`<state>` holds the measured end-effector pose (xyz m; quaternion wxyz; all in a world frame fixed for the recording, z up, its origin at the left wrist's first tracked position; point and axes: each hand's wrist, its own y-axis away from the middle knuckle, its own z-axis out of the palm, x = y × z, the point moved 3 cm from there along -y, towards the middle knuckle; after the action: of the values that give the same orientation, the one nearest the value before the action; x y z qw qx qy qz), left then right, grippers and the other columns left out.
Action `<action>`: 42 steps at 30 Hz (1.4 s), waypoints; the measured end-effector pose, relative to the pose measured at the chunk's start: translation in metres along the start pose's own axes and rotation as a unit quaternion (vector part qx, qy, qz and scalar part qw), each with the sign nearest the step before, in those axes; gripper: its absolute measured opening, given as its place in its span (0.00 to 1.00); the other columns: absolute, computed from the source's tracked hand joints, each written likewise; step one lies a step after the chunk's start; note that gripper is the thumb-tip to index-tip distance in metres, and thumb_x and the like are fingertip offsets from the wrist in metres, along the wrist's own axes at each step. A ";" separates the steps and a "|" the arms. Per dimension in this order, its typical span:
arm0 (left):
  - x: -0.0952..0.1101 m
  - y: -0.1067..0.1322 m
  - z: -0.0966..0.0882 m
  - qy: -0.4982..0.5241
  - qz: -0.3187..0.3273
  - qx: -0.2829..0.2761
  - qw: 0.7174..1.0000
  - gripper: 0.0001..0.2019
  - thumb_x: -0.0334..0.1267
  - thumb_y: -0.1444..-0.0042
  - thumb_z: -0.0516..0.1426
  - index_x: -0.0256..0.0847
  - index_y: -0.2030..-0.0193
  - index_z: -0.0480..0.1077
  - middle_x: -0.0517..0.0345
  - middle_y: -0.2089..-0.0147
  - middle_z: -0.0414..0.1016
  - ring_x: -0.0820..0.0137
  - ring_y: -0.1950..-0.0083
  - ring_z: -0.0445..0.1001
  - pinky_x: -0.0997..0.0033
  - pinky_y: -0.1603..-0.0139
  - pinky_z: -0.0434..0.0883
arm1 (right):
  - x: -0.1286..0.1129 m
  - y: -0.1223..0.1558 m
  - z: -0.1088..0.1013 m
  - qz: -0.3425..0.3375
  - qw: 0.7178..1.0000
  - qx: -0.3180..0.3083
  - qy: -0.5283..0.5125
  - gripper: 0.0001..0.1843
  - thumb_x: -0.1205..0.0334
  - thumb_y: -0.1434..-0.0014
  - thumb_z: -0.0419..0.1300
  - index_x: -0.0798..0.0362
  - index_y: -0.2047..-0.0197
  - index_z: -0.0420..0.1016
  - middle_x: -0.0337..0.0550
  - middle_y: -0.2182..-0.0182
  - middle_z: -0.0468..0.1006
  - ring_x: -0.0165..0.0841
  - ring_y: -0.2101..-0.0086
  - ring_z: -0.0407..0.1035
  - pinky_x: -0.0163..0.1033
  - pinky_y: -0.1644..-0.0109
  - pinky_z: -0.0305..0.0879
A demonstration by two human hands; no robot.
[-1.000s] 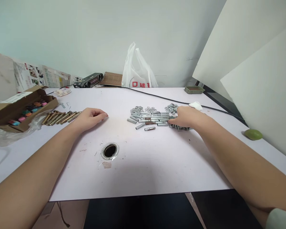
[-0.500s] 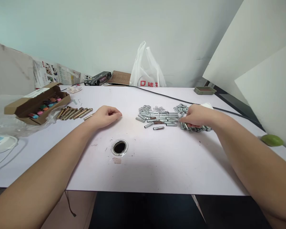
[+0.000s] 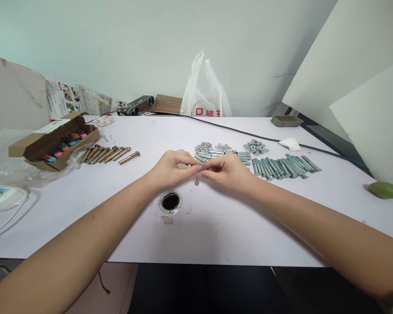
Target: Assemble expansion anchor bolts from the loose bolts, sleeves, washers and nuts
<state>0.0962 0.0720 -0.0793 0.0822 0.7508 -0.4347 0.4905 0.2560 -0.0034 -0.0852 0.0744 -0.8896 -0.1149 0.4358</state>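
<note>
Above the middle of the table, my left hand (image 3: 175, 169) and my right hand (image 3: 228, 171) meet fingertip to fingertip, both closed in a pinch. Between them is a silver bolt (image 3: 197, 182), its head showing below the fingers and most of its shank hidden. Behind my right hand lie silver metal sleeves (image 3: 244, 156), partly covered by it. To the right, several silver bolts (image 3: 283, 167) lie in a row. Small piles of nuts (image 3: 256, 147) and washers (image 3: 204, 147) sit just beyond the sleeves.
Brass-coloured bolts (image 3: 106, 154) lie at left, beside an open cardboard box (image 3: 49, 146) of colourful-capped items. A round hole (image 3: 170, 201) pierces the table near my left forearm. A black cable (image 3: 232, 127) crosses the back; a white plastic bag (image 3: 206, 98) stands behind. A green fruit (image 3: 384, 190) rests far right.
My right hand has left the silver bolts and moved left to the middle, bringing one bolt. My left hand has moved right to meet it. The view has shifted slightly.
</note>
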 end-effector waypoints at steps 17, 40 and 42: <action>-0.012 -0.002 -0.009 0.008 -0.104 0.093 0.990 0.15 0.49 0.47 0.62 0.38 0.63 0.74 0.55 0.66 0.76 0.74 0.69 0.70 0.73 0.67 0.66 | 0.019 0.015 -0.046 0.055 0.954 -0.137 0.261 0.09 0.65 0.43 0.58 0.52 0.62 0.80 0.46 0.65 0.80 0.36 0.66 0.68 0.41 0.64 0.59; -0.014 -0.002 0.004 0.012 -0.055 -0.010 0.998 0.13 0.42 0.47 0.60 0.38 0.58 0.76 0.56 0.67 0.78 0.73 0.68 0.73 0.75 0.69 0.68 | -0.012 -0.003 -0.010 -0.075 0.993 0.095 0.007 0.11 0.57 0.40 0.61 0.54 0.58 0.80 0.43 0.66 0.80 0.29 0.70 0.68 0.37 0.65 0.62; -0.014 -0.002 0.005 0.016 -0.055 -0.010 0.998 0.13 0.43 0.48 0.61 0.38 0.58 0.76 0.56 0.66 0.78 0.73 0.67 0.73 0.76 0.68 0.69 | -0.012 -0.003 -0.012 -0.081 0.990 0.111 0.002 0.12 0.57 0.40 0.61 0.54 0.58 0.80 0.43 0.66 0.81 0.30 0.69 0.69 0.37 0.65 0.63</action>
<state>0.0991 0.0789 -0.0926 0.1240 0.7648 -0.3963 0.4925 0.2574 -0.0043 -0.0681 0.2082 -0.8643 -0.1371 0.4369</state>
